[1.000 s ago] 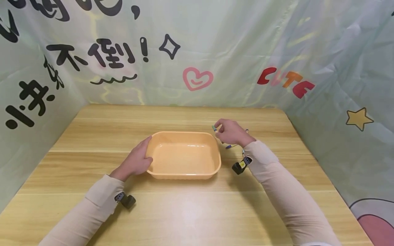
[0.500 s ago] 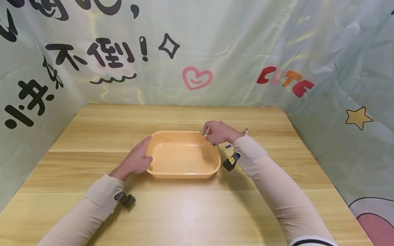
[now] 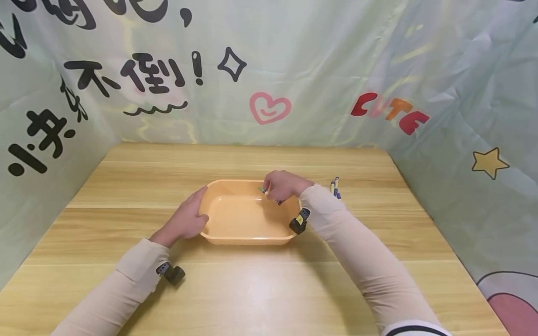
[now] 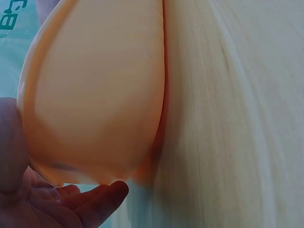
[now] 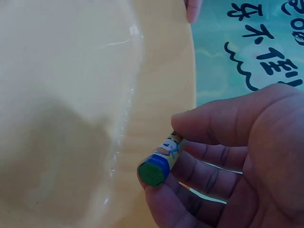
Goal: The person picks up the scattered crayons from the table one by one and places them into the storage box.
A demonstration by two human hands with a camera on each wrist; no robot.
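A light orange plastic basin sits on the wooden table. At its left end my left hand grips the rim, thumb over the edge; in the left wrist view the fingers curl around the outside of the basin wall. My right hand is over the basin's back right part, pinching a crayon between thumb and fingers. That crayon has a printed wrapper with a blue band, and its green end faces the right wrist camera. Part of the basin's right rim is hidden behind the right hand and sleeve.
Several more crayons lie on the wooden table to the right of the basin, just behind the right forearm. A printed cloth with lettering, a heart and a star encloses the table at the back and sides.
My right hand has moved left with the crayon, from the table beside the basin to over its inside. The crayons on the table show more now. My left hand and the basin have stayed put.
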